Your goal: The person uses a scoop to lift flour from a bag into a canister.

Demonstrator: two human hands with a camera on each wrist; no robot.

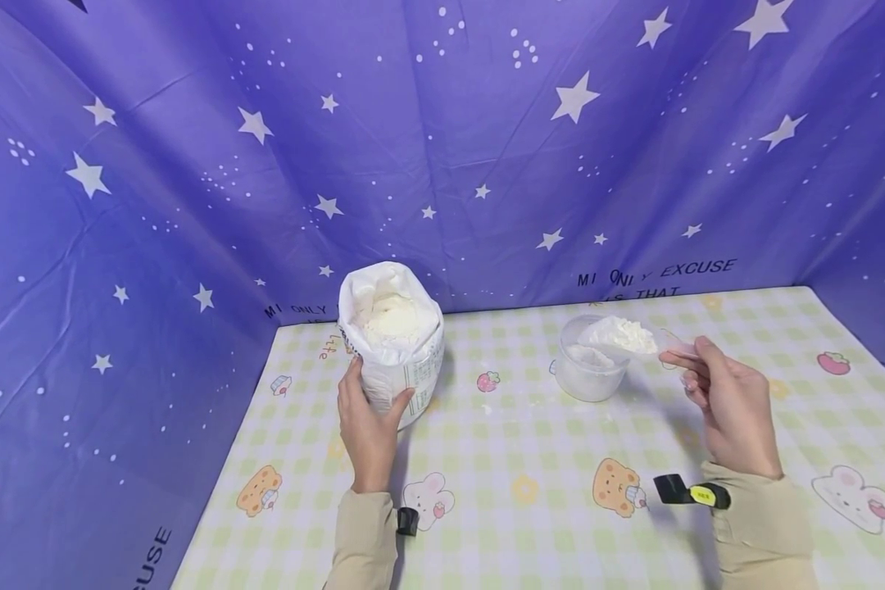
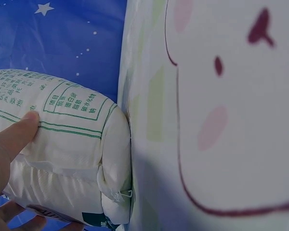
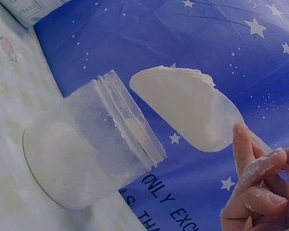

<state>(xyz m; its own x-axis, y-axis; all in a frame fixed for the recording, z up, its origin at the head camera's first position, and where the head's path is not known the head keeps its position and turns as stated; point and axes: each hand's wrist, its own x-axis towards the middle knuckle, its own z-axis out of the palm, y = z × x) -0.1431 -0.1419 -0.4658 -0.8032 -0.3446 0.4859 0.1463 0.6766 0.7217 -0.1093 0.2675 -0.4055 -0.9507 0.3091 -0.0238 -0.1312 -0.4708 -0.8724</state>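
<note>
My left hand (image 1: pixel 372 426) holds an open white flour bag (image 1: pixel 424 373) low on its near side, thumb on one side and fingers on the other. Pale flour (image 1: pixel 391 319) shows inside its wide mouth. In the left wrist view, the thumb presses the bag (image 2: pixel 72 139) beside green print. A clear plastic scoop (image 3: pixel 183 106), heaped with flour, is pinched by its handle in my right hand (image 1: pixel 733 410). The scoop's bowl hangs above the rim of a round see-through tub (image 3: pixel 86 149), apart from it. Some flour lies in the tub. White powder coats my right fingers (image 3: pixel 260 168).
A checked tablecloth (image 1: pixel 501 442) with cartoon prints covers the table. Small white specks lie on it between bag and tub. A purple star-patterned curtain (image 1: pixel 487 123) rises behind the table and along both sides.
</note>
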